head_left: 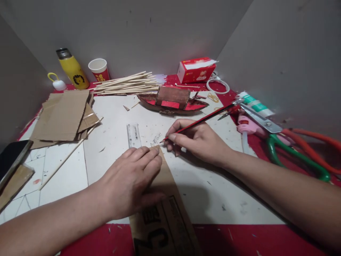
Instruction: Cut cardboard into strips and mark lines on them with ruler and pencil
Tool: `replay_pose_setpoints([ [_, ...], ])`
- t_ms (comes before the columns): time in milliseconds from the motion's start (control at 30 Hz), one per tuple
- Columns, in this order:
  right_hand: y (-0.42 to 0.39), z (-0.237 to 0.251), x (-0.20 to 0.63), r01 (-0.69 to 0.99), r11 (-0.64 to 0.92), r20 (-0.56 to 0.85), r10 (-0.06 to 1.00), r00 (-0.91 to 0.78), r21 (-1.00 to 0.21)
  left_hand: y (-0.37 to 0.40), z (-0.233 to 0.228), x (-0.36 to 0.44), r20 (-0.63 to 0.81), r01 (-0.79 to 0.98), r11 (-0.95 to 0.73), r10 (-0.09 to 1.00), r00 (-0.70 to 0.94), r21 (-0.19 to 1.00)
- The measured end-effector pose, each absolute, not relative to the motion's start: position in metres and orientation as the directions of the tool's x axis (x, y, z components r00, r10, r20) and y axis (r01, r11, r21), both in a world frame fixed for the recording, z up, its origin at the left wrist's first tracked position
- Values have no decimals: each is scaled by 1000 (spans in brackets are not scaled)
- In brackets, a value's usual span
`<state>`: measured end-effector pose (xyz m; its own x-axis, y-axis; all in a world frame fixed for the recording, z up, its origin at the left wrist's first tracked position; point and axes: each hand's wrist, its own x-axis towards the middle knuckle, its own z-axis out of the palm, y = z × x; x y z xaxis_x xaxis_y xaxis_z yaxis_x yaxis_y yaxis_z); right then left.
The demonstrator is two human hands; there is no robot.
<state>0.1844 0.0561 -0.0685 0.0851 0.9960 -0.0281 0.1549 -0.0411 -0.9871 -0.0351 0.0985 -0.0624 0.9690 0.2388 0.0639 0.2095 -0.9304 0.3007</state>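
1. Nearest the camera, a long cardboard strip (165,213) with dark printed characters runs from the red table edge up onto the white work board (213,199).
2. Pressing on that strip, the left hand (133,181) lies palm down with its fingers flat and close together; it grips nothing, and seems placed there to keep the cardboard from sliding.
3. Just past the strip's far end, the right hand (198,140) pinches a red pencil (202,121) between thumb and curled fingers, in a writing grip. The tip touches, or all but touches, the strip's top corner; the contact itself is too small to be sure of.
4. A clear plastic ruler (133,135) lies beside the left fingertips, untouched but within easy reach.
5. Farther back sits a red and brown model boat (173,101), with a bundle of wooden sticks (128,84) behind it.
6. To the left lie stacked cardboard sheets (64,115), a dark phone (12,156), a yellow flask (72,69) and a paper cup (99,69).
7. To the right rest green-handled scissors (290,149), orange-handled cutters (314,144), a glue tube (255,104) and a red tissue box (196,70).
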Motion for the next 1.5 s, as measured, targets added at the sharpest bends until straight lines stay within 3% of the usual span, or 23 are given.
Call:
replay_pose_setpoints([
  [167,57,-72,189,195,-59,-56,998,20,-979,103,-66,-37,78,171,-927,209,975,335],
  [533,58,-74,193,405,94,59,993,-99,-909,104,-66,-36,81,170,-947,199,977,271],
  [867,60,-76,192,449,126,84,990,-113,-885,103,-66,-36,76,174,-953,198,977,250],
  [1100,58,-74,190,358,39,17,998,-62,-933,104,-65,-35,68,180,-953,202,977,242],
  [1300,59,-74,190,425,115,91,993,-75,-898,103,-67,-36,96,169,-951,199,975,260],
  [1433,58,-74,189,285,7,8,1000,1,-959,111,-66,-42,181,120,-925,196,964,360],
  [1500,57,-72,189,189,-30,-23,999,41,-981,118,-62,-46,296,140,-892,286,911,430],
])
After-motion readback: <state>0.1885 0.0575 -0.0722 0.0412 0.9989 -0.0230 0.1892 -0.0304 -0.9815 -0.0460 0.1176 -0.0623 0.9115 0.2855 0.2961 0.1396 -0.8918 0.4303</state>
